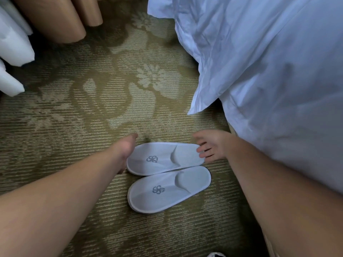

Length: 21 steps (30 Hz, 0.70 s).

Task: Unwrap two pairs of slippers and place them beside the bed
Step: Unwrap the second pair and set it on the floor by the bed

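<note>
Two white slippers with a grey swirl logo lie side by side on the carpet, toes to the left. The far slipper (165,158) lies between my hands. My left hand (124,153) is at its toe end, the fingers hidden behind the hand. My right hand (210,146) is at its heel end, fingers spread and straight, fingertips touching the rim. The near slipper (168,190) lies free just below it. No wrapper is in view.
The bed's white duvet (269,71) hangs down on the right, close to my right arm. Beige and white curtains (46,21) hang at the top left. Patterned olive carpet (92,108) fills the middle. Part of a black-and-white object (216,254) shows at the bottom edge.
</note>
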Each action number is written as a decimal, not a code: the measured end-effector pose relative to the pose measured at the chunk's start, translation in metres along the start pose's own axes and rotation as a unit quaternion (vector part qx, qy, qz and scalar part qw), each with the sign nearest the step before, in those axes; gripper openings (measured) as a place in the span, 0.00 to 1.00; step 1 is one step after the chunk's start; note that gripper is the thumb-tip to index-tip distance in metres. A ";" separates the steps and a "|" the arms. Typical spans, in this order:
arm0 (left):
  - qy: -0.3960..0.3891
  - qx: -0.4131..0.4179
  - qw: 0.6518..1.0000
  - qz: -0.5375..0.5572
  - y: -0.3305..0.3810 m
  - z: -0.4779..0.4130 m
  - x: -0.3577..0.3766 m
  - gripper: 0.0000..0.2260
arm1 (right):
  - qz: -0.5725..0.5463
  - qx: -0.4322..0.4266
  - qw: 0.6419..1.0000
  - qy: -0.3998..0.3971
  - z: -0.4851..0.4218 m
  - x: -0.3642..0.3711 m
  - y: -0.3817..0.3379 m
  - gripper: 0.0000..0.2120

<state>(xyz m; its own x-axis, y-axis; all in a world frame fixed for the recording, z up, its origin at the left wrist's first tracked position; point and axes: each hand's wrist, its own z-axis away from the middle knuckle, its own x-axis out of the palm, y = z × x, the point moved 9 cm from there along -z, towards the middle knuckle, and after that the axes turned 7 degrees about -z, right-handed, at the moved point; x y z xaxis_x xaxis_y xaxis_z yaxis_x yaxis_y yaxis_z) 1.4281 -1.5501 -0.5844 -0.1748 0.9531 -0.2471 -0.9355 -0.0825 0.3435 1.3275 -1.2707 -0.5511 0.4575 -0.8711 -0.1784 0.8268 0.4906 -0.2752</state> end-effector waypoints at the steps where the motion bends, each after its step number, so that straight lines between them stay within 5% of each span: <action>1: 0.002 -0.004 1.000 0.002 -0.002 -0.002 0.000 0.33 | -0.032 0.016 0.999 -0.013 -0.001 -0.006 0.001 0.38; 5: 0.008 -0.003 1.000 0.004 -0.005 -0.009 0.001 0.33 | -0.081 0.055 0.995 -0.008 -0.006 -0.020 0.009 0.49; 21: 0.028 0.091 0.995 -0.015 0.034 -0.014 0.015 0.37 | -0.030 0.068 0.997 0.026 -0.012 -0.032 -0.010 0.50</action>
<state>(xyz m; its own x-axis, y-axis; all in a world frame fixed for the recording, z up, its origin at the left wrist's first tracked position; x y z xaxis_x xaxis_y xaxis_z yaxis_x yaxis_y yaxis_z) 1.3892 -1.5425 -0.5894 -0.1697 0.9363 -0.3074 -0.8701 0.0042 0.4928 1.3001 -1.2474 -0.5539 0.3911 -0.8948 -0.2154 0.8906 0.4270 -0.1569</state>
